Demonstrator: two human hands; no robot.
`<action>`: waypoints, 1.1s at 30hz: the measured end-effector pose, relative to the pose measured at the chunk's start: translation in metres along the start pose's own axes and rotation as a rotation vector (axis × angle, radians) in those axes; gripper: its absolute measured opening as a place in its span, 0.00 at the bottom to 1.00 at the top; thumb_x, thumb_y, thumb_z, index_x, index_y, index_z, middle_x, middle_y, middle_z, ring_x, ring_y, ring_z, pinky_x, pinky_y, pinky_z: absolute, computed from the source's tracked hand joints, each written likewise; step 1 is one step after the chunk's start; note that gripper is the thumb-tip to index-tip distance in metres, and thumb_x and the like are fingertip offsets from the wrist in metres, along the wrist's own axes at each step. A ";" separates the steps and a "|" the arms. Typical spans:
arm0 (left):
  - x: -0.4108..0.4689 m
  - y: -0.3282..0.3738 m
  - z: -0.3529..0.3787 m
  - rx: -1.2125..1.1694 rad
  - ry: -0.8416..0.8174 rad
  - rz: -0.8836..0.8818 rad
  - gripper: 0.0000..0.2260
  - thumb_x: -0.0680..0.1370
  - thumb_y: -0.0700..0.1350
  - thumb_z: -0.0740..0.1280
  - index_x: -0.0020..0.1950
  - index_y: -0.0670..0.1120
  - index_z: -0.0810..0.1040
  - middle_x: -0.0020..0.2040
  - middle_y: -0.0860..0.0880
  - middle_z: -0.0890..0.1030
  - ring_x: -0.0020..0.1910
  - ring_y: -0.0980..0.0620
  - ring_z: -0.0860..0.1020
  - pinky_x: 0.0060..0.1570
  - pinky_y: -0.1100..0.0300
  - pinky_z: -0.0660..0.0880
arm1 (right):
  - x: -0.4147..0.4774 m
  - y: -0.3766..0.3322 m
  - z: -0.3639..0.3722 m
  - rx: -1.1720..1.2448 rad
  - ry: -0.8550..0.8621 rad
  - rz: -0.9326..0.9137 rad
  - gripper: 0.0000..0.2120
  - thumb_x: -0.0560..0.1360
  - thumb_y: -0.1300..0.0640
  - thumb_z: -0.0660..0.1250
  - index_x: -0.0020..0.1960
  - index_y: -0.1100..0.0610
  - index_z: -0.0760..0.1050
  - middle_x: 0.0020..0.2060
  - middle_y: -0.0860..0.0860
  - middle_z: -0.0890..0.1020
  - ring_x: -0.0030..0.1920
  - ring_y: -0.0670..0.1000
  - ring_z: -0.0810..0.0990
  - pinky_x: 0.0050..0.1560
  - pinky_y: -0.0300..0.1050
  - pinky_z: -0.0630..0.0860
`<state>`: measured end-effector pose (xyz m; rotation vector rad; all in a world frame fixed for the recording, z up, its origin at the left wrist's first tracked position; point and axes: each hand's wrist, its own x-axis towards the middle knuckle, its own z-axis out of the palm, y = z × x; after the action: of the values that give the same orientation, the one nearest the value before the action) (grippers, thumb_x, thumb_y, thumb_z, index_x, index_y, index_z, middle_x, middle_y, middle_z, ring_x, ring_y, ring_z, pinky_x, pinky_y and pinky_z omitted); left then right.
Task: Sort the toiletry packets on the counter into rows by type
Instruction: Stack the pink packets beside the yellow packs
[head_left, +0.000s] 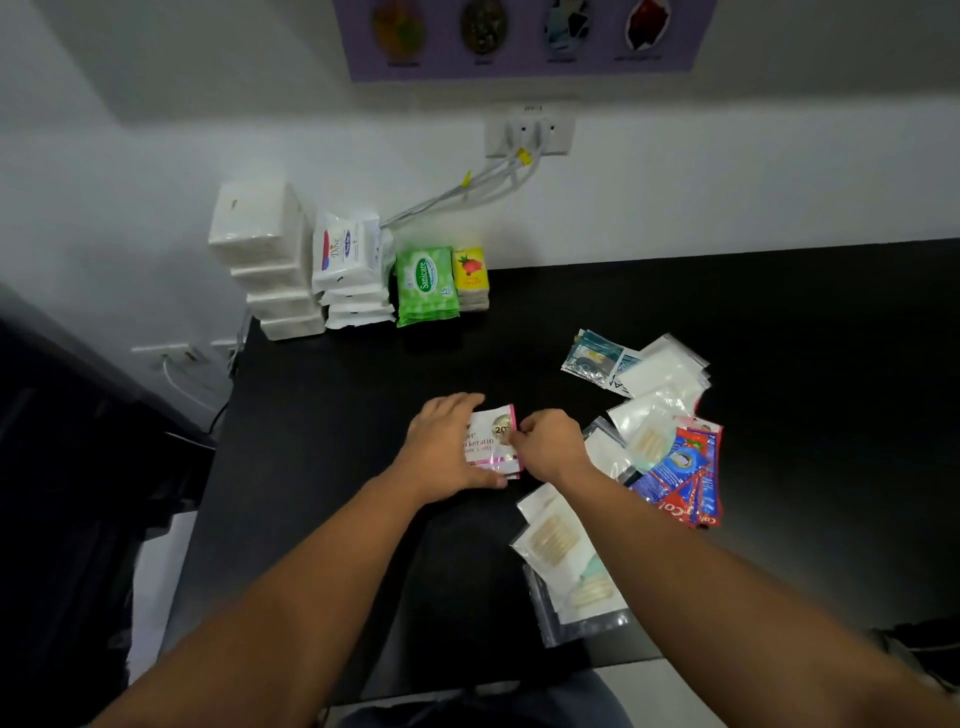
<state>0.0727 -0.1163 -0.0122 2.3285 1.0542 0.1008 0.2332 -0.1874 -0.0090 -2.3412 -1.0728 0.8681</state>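
The black matte counter (779, 312) carries everything, and along its far left corner against the wall stand four stacks already grouped: white wrapped tissue blocks (260, 234), white soap-bar wrappers with a blue and red logo (345, 249), green wet-wipe packs (426, 283) and small yellow packs with a red fruit picture (470, 270). Toward the right edge lies the unsorted heap: clear plastic sachets holding cotton buds (550, 535) nearest the near edge, red and blue foil toothpaste sachets (685, 473) beside them, plain white sachets (660, 369) farther back, and teal and silver foil sachets (592, 356) at the far end of the heap. In the middle of the counter, well apart from the stacks, sits the white and pink foil shampoo sachet (493, 441), apparently on top of a few more of its kind. The left hand (447, 441) lies flat with fingers spread over its left half, pressing it down; the right hand (550, 441) pinches its right edge between thumb and fingertips. The sachet should be light, thin, floppy and slick, likely to slide on its fellows, so the sealed edges or corners are the best grip, not the liquid-filled middle. Its printing reads left to right, upright to the person; its long axis appears to run from near edge to far edge, though the hands hide too much to be sure.
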 end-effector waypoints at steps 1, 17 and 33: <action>0.004 0.001 0.000 0.092 -0.075 0.060 0.55 0.59 0.68 0.77 0.79 0.51 0.57 0.76 0.51 0.63 0.75 0.49 0.59 0.75 0.49 0.57 | -0.001 0.000 0.000 0.012 -0.002 0.007 0.10 0.76 0.52 0.70 0.41 0.58 0.82 0.35 0.53 0.82 0.38 0.53 0.81 0.38 0.44 0.75; 0.008 -0.006 0.008 0.237 -0.056 0.121 0.60 0.60 0.70 0.75 0.81 0.51 0.47 0.80 0.49 0.52 0.78 0.46 0.52 0.77 0.45 0.49 | -0.011 -0.003 0.005 -0.004 0.042 0.027 0.13 0.78 0.49 0.68 0.44 0.58 0.83 0.34 0.51 0.82 0.36 0.50 0.80 0.34 0.41 0.71; -0.015 -0.041 0.016 0.271 0.162 0.079 0.25 0.77 0.58 0.69 0.73 0.53 0.73 0.71 0.49 0.75 0.67 0.47 0.70 0.69 0.49 0.60 | -0.008 0.021 0.023 -0.430 0.091 -0.398 0.30 0.76 0.50 0.69 0.76 0.53 0.65 0.62 0.53 0.78 0.61 0.56 0.71 0.62 0.50 0.70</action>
<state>0.0399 -0.1130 -0.0452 2.6443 1.1116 0.1899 0.2236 -0.2038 -0.0351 -2.3290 -1.7455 0.4073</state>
